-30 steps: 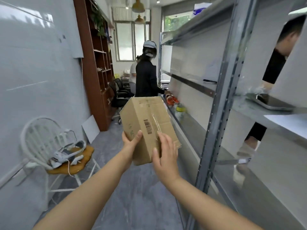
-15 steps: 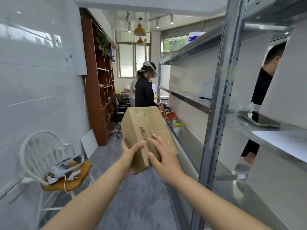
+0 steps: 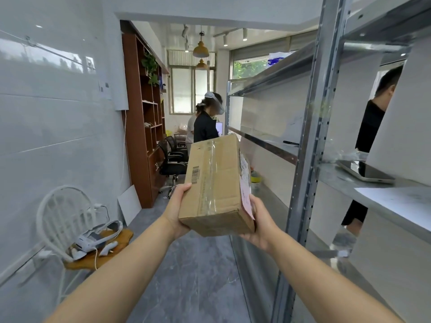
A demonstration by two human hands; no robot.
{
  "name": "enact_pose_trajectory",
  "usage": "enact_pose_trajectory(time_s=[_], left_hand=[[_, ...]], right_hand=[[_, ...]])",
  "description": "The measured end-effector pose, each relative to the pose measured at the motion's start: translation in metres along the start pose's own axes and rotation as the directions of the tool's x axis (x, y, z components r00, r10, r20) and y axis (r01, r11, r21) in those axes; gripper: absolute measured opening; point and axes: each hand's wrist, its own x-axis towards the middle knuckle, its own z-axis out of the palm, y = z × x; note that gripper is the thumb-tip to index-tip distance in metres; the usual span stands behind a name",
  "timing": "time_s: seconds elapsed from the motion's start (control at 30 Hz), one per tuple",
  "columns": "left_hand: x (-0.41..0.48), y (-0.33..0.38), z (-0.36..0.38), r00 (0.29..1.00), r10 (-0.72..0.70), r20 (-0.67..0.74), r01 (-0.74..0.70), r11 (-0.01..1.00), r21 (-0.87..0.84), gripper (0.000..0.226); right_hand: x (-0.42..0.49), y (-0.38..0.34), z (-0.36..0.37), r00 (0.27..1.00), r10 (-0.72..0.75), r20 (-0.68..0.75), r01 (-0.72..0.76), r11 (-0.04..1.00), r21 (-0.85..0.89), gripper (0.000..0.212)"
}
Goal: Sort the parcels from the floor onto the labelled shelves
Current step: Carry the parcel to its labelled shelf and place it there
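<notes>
A brown cardboard parcel (image 3: 217,185) with clear tape, a barcode and a white shipping label on its right side is held in front of me at chest height. My left hand (image 3: 177,210) grips its left lower edge and my right hand (image 3: 258,224) cups its right lower corner. The metal shelving unit (image 3: 310,141) stands just to the right of the parcel, with grey shelf boards at several heights. Sheets of paper lie on the nearest shelf (image 3: 396,203) at the right.
A white chair (image 3: 63,220) holding a headset stands at the left wall. A person in black (image 3: 205,124) stands down the aisle by office chairs (image 3: 172,159) and a brown bookcase (image 3: 144,127). Another person (image 3: 370,127) is behind the shelves. A tablet (image 3: 363,171) lies on a shelf.
The parcel has been turned so its taped top faces me and the label faces right. My right hand shifted from the parcel's top to its right lower corner. My view has risen.
</notes>
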Motion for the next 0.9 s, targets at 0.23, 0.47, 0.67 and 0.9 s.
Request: enact_pose_trajectory(time_s=[0.23,0.47,0.67,0.9], left_hand=[[0.004,0.001,-0.006,0.993,0.120,-0.003,-0.103,0.867,0.487,0.037],[0.002,-0.007,0.007,0.944,0.330,0.004,-0.216,0.610,0.763,0.050],[0.014,-0.017,0.022,0.965,0.236,-0.117,-0.136,0.825,0.548,0.043],[0.022,-0.035,0.045,0.997,0.069,-0.031,-0.061,0.977,0.202,0.034]], right_hand=[[0.010,-0.010,-0.010,0.996,-0.088,-0.024,0.087,0.995,-0.042,0.034],[0.007,-0.007,-0.010,0.986,-0.167,-0.019,0.164,0.982,-0.097,0.031],[0.004,-0.002,-0.009,0.982,-0.188,-0.012,0.184,0.971,-0.150,0.035],[-0.007,-0.017,-0.037,0.968,-0.228,-0.105,0.220,0.972,-0.085,0.033]])
